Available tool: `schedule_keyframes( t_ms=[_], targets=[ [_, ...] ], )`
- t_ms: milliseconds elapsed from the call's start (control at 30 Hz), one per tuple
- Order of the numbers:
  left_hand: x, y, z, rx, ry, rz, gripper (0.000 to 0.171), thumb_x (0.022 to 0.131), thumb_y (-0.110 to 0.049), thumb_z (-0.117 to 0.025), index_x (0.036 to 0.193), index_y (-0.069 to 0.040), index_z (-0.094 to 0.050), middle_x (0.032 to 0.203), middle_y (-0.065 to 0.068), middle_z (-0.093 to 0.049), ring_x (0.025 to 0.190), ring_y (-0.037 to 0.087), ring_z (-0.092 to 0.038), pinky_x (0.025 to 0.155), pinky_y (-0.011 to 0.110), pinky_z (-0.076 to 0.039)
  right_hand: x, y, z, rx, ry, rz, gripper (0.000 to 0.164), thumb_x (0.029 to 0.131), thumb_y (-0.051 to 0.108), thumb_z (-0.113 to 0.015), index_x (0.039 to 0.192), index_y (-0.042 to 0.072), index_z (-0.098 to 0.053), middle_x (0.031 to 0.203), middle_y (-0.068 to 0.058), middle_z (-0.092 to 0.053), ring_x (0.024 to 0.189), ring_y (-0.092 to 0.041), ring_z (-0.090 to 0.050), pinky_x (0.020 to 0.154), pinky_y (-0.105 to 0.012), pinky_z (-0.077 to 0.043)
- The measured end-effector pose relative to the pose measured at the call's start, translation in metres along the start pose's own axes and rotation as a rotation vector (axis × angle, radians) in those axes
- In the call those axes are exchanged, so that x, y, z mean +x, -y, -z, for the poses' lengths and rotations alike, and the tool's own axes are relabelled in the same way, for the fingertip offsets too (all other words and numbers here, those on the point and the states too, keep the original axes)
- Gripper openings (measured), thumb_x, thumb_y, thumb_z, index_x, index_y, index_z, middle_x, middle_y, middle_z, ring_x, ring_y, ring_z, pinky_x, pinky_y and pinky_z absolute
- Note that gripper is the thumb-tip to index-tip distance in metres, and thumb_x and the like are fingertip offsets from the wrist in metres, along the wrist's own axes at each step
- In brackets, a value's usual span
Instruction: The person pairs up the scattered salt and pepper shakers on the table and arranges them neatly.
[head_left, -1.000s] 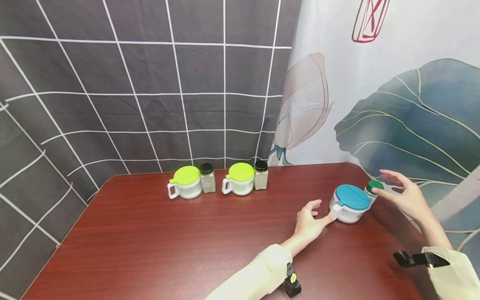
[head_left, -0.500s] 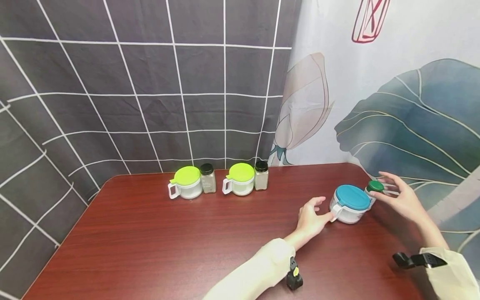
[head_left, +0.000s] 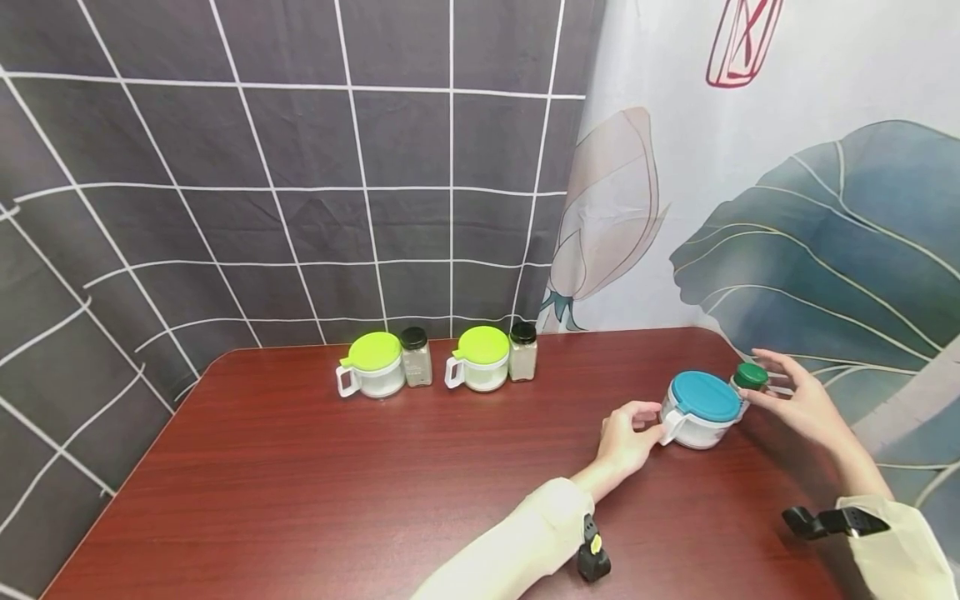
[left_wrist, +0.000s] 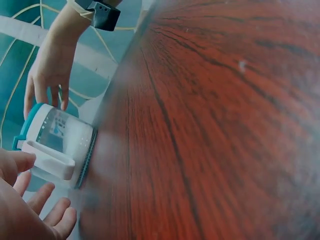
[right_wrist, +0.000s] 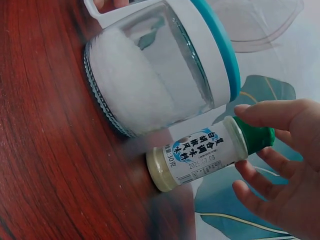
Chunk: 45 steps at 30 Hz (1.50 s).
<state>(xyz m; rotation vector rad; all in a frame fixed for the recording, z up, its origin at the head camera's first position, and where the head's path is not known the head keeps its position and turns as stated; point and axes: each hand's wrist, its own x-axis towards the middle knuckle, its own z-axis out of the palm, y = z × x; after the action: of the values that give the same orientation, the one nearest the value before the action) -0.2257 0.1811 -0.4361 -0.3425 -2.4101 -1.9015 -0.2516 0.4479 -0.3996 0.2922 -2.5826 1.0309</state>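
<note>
A glass seasoning jar (head_left: 699,433) with a blue lid and white handle (left_wrist: 50,160) stands upright at the table's right side. White granules (right_wrist: 125,80) fill part of it. My left hand (head_left: 625,437) is at the handle, thumb by its top, the other fingers loosely bent and spread below. Right beside the jar stands a small pepper bottle (right_wrist: 197,152) with a green cap (head_left: 751,375) and printed label. My right hand (head_left: 806,406) surrounds that cap, thumb on the near side and fingers spread on the far side; whether they press on it I cannot tell.
Two lime-lidded jars (head_left: 377,367) (head_left: 483,358) with white handles stand along the back edge. A black-capped shaker (head_left: 417,360) and another black-capped shaker (head_left: 522,354) stand to their right. Behind the brown table (head_left: 337,492) hang a grey grid curtain (head_left: 405,225) and a leaf-print cloth (head_left: 817,217).
My right hand has come down and inward around the green cap. The left hand has moved slightly right, its fingers bending closer to the blue-lidded jar. The jars and bottles stay put.
</note>
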Motion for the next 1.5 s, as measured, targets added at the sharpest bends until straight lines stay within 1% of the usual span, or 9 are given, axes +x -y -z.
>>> schedule_keyframes(
  t_ms=[167,400,533,700,767,967,1233,1333,1500],
  targets=[
    [-0.0009,-0.0001,-0.0016,0.004,0.009,-0.004,0.025,0.081,-0.014,-0.072,0.105,-0.012,-0.073,0.098,0.003,-0.075,0.088,0.008,-0.070,0.077,0.012,-0.047,-0.0006,-0.0021,-0.0021,-0.007,0.012,0.001,0.067,0.081,0.009,-0.075,0.141,0.008,-0.043,0.104,0.040,-0.038,0.085,0.024,-0.040,0.064,-0.002,-0.039],
    [-0.0022,0.0001,-0.0028,-0.010,0.054,-0.003,0.024,0.083,-0.014,-0.072,0.107,-0.010,-0.072,0.099,0.001,-0.075,0.088,0.007,-0.070,0.077,0.011,-0.048,-0.0028,-0.0027,-0.0036,-0.011,0.025,0.004,0.070,0.080,0.008,-0.075,0.140,0.000,-0.040,0.103,0.041,-0.038,0.085,0.025,-0.039,0.066,-0.001,-0.040],
    [-0.0022,-0.0011,-0.0022,-0.013,0.068,0.005,0.024,0.082,-0.013,-0.072,0.106,-0.010,-0.072,0.098,0.000,-0.075,0.087,0.004,-0.069,0.076,0.011,-0.048,-0.0034,-0.0040,-0.0032,-0.014,0.028,0.005,0.069,0.080,0.008,-0.075,0.139,0.001,-0.041,0.103,0.042,-0.037,0.085,0.025,-0.038,0.065,-0.002,-0.040],
    [-0.0017,-0.0024,-0.0022,-0.024,0.073,0.021,0.024,0.082,-0.013,-0.072,0.106,-0.010,-0.072,0.098,0.001,-0.075,0.087,0.004,-0.069,0.075,0.010,-0.048,-0.0032,-0.0044,-0.0031,-0.019,0.034,-0.006,0.068,0.081,0.010,-0.075,0.140,0.007,-0.043,0.103,0.042,-0.037,0.085,0.025,-0.038,0.065,-0.004,-0.040],
    [-0.0013,-0.0025,-0.0027,-0.027,0.074,0.025,0.025,0.081,-0.013,-0.072,0.106,-0.010,-0.072,0.098,0.000,-0.075,0.086,0.002,-0.068,0.074,0.010,-0.048,-0.0029,-0.0041,-0.0033,-0.029,0.037,-0.013,0.067,0.081,0.011,-0.075,0.140,0.007,-0.043,0.103,0.042,-0.037,0.085,0.025,-0.038,0.064,-0.006,-0.041],
    [0.0002,-0.0021,-0.0046,-0.021,0.073,0.029,0.027,0.080,-0.013,-0.074,0.107,-0.011,-0.072,0.098,-0.001,-0.075,0.084,0.000,-0.067,0.073,0.009,-0.048,-0.0021,-0.0031,-0.0037,-0.068,0.047,-0.039,0.069,0.081,0.015,-0.075,0.140,0.003,-0.041,0.105,0.039,-0.034,0.086,0.023,-0.037,0.063,-0.010,-0.041],
    [0.0015,-0.0043,-0.0089,-0.011,0.057,0.051,0.027,0.079,-0.014,-0.074,0.106,-0.011,-0.072,0.098,-0.002,-0.075,0.085,0.000,-0.068,0.070,0.008,-0.047,-0.0034,-0.0017,-0.0051,-0.037,0.051,-0.020,0.066,0.083,0.009,-0.072,0.140,0.000,-0.040,0.101,0.041,-0.037,0.082,0.022,-0.042,0.063,-0.010,-0.042],
    [0.0014,-0.0046,-0.0095,-0.013,0.053,0.066,0.026,0.079,-0.014,-0.075,0.105,-0.010,-0.072,0.098,-0.001,-0.075,0.084,0.000,-0.068,0.068,0.009,-0.047,-0.0039,-0.0014,-0.0064,-0.037,0.054,-0.027,0.065,0.084,0.010,-0.071,0.140,-0.001,-0.039,0.101,0.040,-0.037,0.083,0.022,-0.042,0.064,-0.010,-0.041],
    [0.0008,-0.0036,-0.0093,0.011,0.060,0.077,0.022,0.079,-0.017,-0.075,0.100,-0.010,-0.071,0.093,0.000,-0.074,0.081,-0.001,-0.067,0.065,0.008,-0.046,-0.0046,-0.0030,-0.0090,-0.046,0.040,-0.037,0.064,0.085,0.012,-0.071,0.138,-0.004,-0.039,0.099,0.041,-0.038,0.082,0.021,-0.043,0.064,-0.010,-0.040]
  ],
)
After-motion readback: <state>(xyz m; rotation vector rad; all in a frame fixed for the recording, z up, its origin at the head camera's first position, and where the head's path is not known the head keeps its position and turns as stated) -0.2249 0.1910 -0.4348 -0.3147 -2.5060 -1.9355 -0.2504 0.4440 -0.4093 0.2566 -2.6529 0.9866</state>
